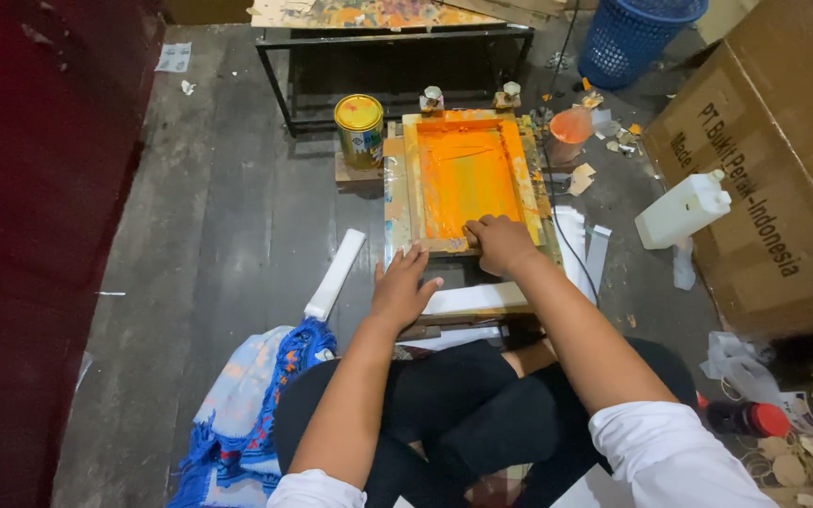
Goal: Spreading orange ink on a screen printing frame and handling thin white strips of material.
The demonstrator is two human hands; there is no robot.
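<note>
So I'm sitting cross-legged on the dark plank floor (218, 235) with the screen printing frame (464, 179) right in front of my knees, its mesh flooded with orange ink. My right hand (499, 243) is curled over the frame's near edge, fingers clamped on the wooden bar, probably so it sits tight against what's under it. My left hand (401, 284) is just off the frame's near left corner, fingers spread and flat, grasping nothing, pressing down on the base board there as far as I can tell. The yellow-lidded paint can (359, 129) sits just left of the frame's far corner and an orange-stained cup (570, 134) is at the far right corner, both within reach for topping up colour I guess. Two small clamps or hinges hold the frame's far edge. A white strip (336, 273) lies to the left of the frame, a white plastic jug (684, 210) is well off to its right next to a big cardboard box (773, 160), and a blue basket (630, 36) sits beyond it.
</note>
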